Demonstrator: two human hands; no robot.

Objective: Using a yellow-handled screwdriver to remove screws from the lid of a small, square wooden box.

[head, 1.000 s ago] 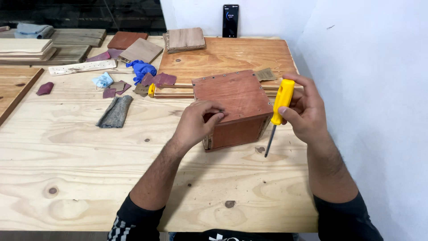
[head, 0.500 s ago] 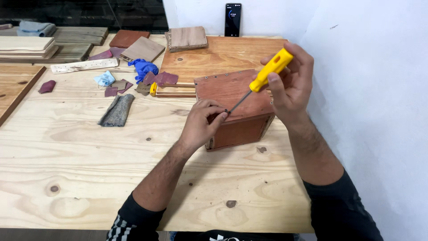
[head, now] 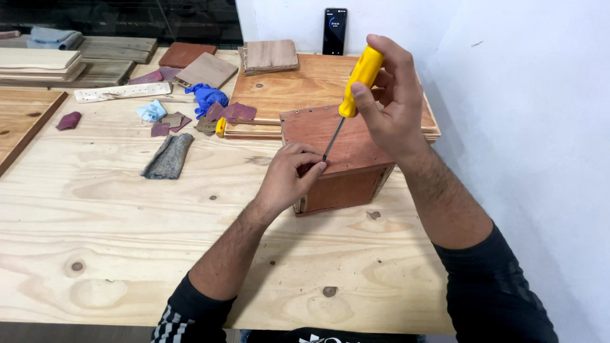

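Head view: screwdriver (head: 357,81) tip between left fingers (head: 310,166).

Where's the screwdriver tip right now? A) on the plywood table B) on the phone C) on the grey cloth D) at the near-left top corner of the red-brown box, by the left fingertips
D: the right hand holds the yellow-handled screwdriver tilted, its tip meeting the top of the red-brown wooden box right at the left hand fingertips.
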